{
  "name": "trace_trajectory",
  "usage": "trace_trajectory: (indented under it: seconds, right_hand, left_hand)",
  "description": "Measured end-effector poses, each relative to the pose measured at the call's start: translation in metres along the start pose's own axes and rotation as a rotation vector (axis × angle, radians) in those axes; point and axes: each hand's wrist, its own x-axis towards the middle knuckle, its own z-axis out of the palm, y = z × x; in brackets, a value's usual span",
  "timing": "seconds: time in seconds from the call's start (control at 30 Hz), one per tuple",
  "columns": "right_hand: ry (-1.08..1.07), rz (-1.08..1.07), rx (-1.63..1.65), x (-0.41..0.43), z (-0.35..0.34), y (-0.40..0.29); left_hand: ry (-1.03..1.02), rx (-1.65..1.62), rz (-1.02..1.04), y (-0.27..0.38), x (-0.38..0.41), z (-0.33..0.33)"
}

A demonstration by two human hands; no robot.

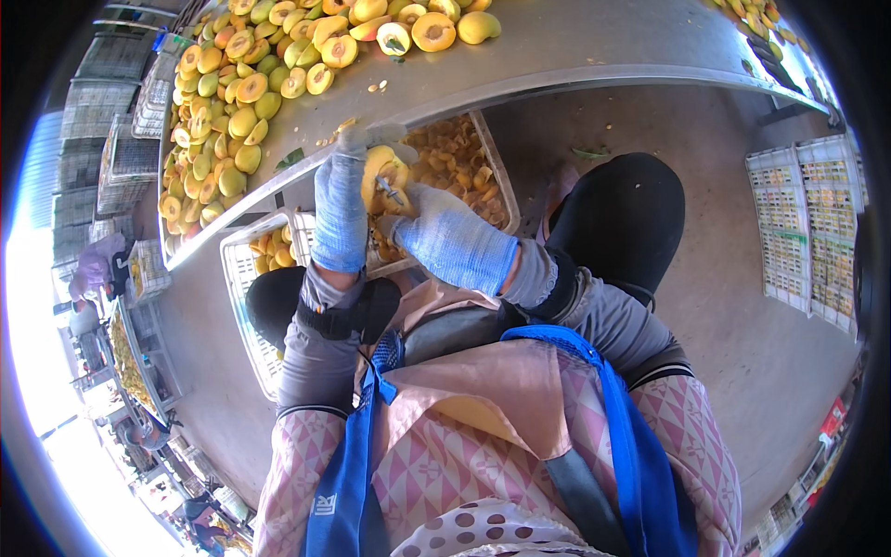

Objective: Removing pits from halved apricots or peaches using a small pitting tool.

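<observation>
In a knitted blue-grey glove, my left hand (342, 198) holds a halved yellow peach (381, 174), its cut face turned toward my right hand. My right hand (449, 233), gloved alike, grips a small metal tool (388, 189) whose end lies against the flesh of the fruit; its handle is hidden in the fingers. Both hands are above a crate (498, 174) of brownish-orange peach scraps, just off the metal table's edge. A heap of halved peaches (243, 122) covers the left part of the metal table (445, 80).
A white plastic crate (240, 306) with peach pieces stands on the floor by my left knee. Stacked white crates (807, 230) stand at the right. At far left are more stacked crates (104, 108), another fruit table (132, 355) and a person in purple (101, 264).
</observation>
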Motion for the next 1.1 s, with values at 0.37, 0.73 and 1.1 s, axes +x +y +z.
trace_trajectory:
  seconds: [0.37,0.73,1.1]
  right_hand:
    - [-0.399,0.671,0.955,0.001,-0.028,-0.023]
    - [0.075,0.047,-0.386,-0.007,-0.014,-0.015]
    - [0.114,0.072,-0.072,-0.003,-0.012,-0.004]
  left_hand:
    - [0.033,0.415,0.204,-0.006,-0.004,-0.007]
    - [0.152,0.442,0.336,-0.014,-0.003,-0.004]
    - [0.110,0.038,0.194,-0.018,0.002,0.004]
